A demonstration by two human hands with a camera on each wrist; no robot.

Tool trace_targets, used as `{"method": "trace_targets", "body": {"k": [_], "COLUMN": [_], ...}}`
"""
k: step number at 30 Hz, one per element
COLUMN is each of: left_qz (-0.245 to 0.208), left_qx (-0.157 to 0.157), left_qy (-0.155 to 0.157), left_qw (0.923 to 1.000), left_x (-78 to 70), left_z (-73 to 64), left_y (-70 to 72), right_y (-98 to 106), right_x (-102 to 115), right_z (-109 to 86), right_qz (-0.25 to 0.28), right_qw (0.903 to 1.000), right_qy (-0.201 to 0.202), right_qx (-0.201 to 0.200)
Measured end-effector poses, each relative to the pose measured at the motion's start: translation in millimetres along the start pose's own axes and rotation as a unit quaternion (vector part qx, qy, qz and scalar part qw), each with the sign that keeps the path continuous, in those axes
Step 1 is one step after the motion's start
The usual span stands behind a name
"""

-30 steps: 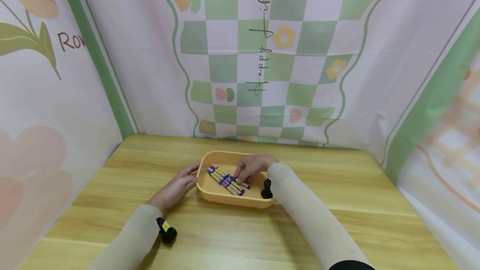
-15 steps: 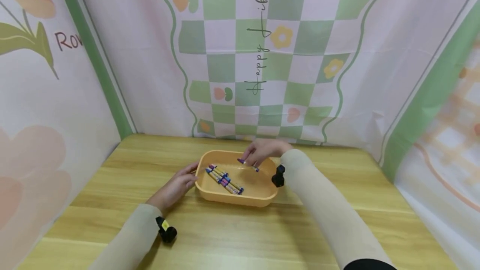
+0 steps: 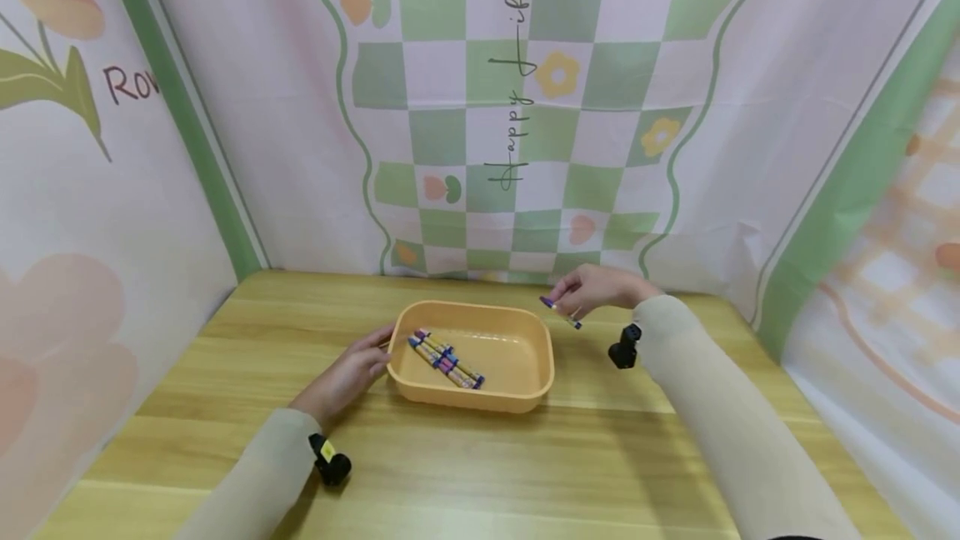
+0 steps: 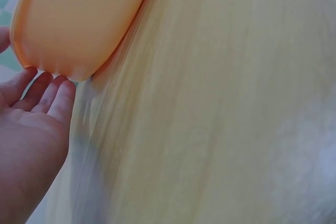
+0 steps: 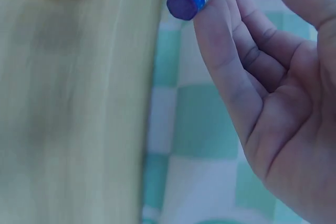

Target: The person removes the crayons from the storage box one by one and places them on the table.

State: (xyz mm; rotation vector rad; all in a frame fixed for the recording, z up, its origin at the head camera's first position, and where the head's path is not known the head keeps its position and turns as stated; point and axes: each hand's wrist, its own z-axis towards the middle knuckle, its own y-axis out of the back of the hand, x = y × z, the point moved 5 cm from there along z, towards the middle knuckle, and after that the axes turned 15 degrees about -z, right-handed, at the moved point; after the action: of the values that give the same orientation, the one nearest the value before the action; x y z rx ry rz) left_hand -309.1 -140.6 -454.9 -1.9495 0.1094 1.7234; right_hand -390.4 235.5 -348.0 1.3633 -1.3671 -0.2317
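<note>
Near the back right of the table, my right hand [image 3: 596, 288] pinches a crayon [image 3: 562, 313] with a purple tip between thumb and fingers, above the wood and right of the tray. In the right wrist view, the purple end of this crayon [image 5: 182, 3] sticks out past the index finger. My left hand [image 3: 352, 375] touches the left end of an orange plastic tray [image 3: 517, 402]. Its fingertips [image 4: 62, 85] lie against the outer wall in the left wrist view, with the thumb near the rim. Several wrapped crayons [image 3: 446, 361] lie together in the tray's left half.
The wooden table [image 3: 480, 473] runs back to a hanging cloth [image 3: 495, 140] printed with green checks. More printed cloth [image 3: 900, 290] hangs at the right side, and another at the left. Small black cameras [image 3: 625, 347] sit on both wrists.
My right hand has lifted one crayon out of the tray and carried it right, past the tray's rim. The left hand stays at the tray's left end.
</note>
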Motion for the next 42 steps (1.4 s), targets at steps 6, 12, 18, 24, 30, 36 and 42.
{"method": "trace_targets", "body": {"k": [6, 12, 18, 24, 30, 36, 42], "left_qz": [-0.005, -0.006, -0.010, -0.017, -0.022, -0.016, -0.017], "left_qx": [-0.006, -0.003, -0.014, -0.022, -0.019, -0.028, -0.025], "left_qy": [0.006, 0.004, 0.010, 0.011, 0.008, 0.010, 0.007], "left_qw": [0.9999, 1.0000, 0.9998, 0.9995, 0.9995, 0.9994, 0.9995], "left_x": [0.4, -0.8, 0.3, 0.0, 0.4, 2.2, 0.9], "left_z": [-0.6, -1.7, -1.1, -0.5, 0.2, 0.5, 0.5], "left_y": [0.5, 0.5, 1.0, 0.8, 0.1, 0.4, -1.0], "right_y": [-14.2, -42.5, -63.5, -65.7, -64.1, -62.4, -53.5], "right_x": [-37.6, -64.9, -81.2, -85.4, -86.1, -85.1, -82.2], "right_z": [-12.2, -10.6, -7.7, -8.5, -9.9, -12.3, -14.0], "right_qz": [0.031, 0.066, 0.094, 0.099, 0.100, 0.089, 0.071], "right_qw": [0.9992, 0.9971, 0.9942, 0.9933, 0.9929, 0.9939, 0.9956], "right_qy": [-0.021, -0.035, -0.049, -0.051, -0.055, -0.055, -0.048], "right_qx": [-0.014, -0.014, -0.017, -0.032, -0.032, -0.035, -0.038]}}
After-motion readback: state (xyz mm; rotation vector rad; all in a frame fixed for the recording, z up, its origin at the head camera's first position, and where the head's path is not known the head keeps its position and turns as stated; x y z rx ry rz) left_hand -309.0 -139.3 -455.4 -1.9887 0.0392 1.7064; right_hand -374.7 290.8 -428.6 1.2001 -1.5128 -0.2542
